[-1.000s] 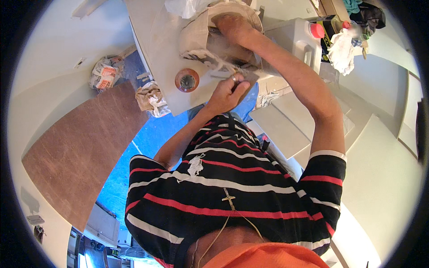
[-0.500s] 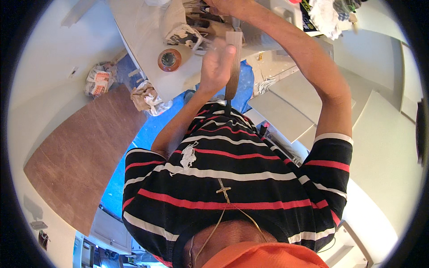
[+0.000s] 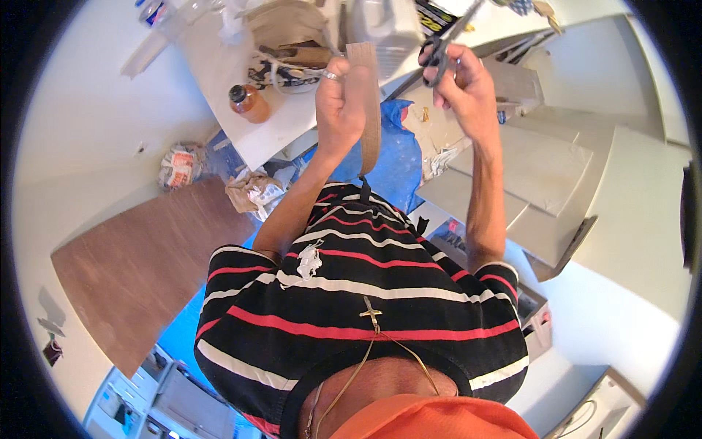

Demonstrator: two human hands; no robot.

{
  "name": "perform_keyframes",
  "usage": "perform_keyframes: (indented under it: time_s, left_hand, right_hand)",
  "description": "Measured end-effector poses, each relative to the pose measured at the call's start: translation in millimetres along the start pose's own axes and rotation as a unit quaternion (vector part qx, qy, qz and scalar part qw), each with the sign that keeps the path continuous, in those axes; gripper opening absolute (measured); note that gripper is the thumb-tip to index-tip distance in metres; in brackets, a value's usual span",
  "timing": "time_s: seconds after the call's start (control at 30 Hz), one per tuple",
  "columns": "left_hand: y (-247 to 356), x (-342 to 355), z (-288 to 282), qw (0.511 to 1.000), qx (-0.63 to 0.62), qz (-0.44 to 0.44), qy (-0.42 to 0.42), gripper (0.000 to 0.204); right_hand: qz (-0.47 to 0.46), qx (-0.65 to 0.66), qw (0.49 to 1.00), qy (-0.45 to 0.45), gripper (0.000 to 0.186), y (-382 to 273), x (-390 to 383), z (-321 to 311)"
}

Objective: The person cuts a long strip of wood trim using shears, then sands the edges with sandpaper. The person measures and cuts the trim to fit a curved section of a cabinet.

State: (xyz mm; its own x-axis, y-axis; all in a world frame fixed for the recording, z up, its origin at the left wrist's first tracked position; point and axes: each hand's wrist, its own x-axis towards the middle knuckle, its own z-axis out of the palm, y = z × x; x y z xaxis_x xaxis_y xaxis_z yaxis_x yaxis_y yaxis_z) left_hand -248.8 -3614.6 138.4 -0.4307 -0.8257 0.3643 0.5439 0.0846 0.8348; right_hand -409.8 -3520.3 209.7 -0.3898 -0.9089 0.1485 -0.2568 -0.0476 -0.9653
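Note:
My left hand (image 3: 336, 117) is closed round a long wood-grain strip (image 3: 371, 135) that looks like edge banding. The strip's upper end stands above my fingers, and its lower part hangs in a curve toward my waist. To the right, my right hand (image 3: 472, 95) grips scissors (image 3: 437, 62) by their dark handles, with the blades pointing up and away. Strip and scissors are apart. A bottle of amber liquid (image 3: 252, 106) with a dark cap stands on the white table, left of my left hand.
A tool bag (image 3: 285, 58) and a white plastic jug (image 3: 384, 25) stand on the white table (image 3: 216, 80). Crumpled bags (image 3: 252, 190) lie by its corner. Blue sheeting (image 3: 395, 150) hangs ahead of me. A large brown panel (image 3: 131, 263) is at left, pale panels (image 3: 512, 168) at right.
My right hand has come back from the bag area toward the right, now with scissors in it. My left hand keeps the strip. The view has shifted slightly.

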Motion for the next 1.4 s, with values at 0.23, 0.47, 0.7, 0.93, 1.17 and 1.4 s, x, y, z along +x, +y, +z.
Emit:
perform_keyframes:
  time_s: [0.23, 0.47, 0.7, 0.93, 1.17, 1.4]
  left_hand:
    - [5.3, -42.6, 78.3, 0.996, 0.007, -0.003, -0.088, 0.015]
    - [-3.2, -90.6, 148.0, 0.986, 0.017, -0.022, -0.165, 0.019]
    - [-10.6, -129.5, 207.8, 0.966, 0.010, -0.038, -0.256, 0.020]
    - [-22.1, -145.7, 232.7, 0.960, -0.027, -0.045, -0.275, 0.019]
    - [-24.6, -143.2, 246.4, 0.961, 0.001, -0.023, -0.277, 0.018]
    - [-28.0, -136.9, 254.6, 0.964, 0.017, -0.005, -0.265, 0.018]
  right_hand:
    - [0.025, 0.133, 0.984, 0.117, 0.019, 45.5, -134.7, -14.5]
    - [0.043, -0.128, 0.955, 0.264, 0.046, 38.2, -214.4, -35.9]
    - [0.114, -0.134, 0.921, 0.348, 0.042, 25.5, -277.9, -64.5]
    - [0.109, -0.056, 0.906, 0.406, 0.040, 33.2, -305.4, -72.2]
    - [0.087, 0.076, 0.904, 0.412, 0.036, 39.6, -303.3, -79.3]
    - [0.059, -0.015, 0.914, 0.401, 0.044, 46.2, -296.8, -87.2]
